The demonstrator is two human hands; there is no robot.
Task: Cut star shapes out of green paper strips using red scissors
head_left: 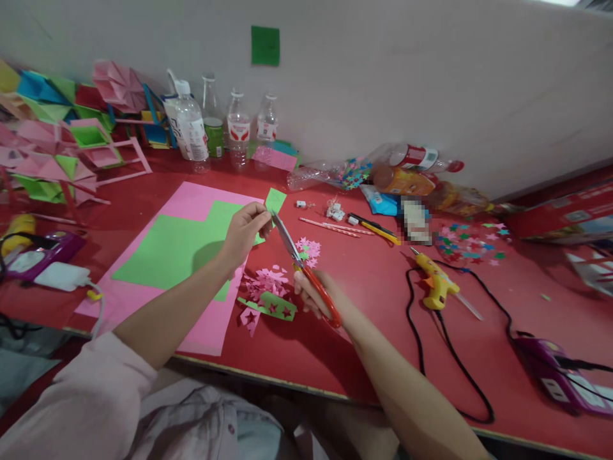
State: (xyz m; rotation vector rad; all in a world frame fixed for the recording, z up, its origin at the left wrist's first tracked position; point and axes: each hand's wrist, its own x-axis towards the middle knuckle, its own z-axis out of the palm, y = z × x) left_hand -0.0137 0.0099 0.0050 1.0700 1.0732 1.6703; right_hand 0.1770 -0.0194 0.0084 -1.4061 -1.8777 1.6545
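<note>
Head view: above the bench (366, 281), the left hand (245, 231) pinches a green paper piece (276, 199) ahead and left of the right hand (330, 289), which grips red-handled scissors (297, 259), their long axis slanting toward it.

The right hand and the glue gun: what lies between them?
Beside the right hand, bare red table; then a black cord, in the head view.
</note>
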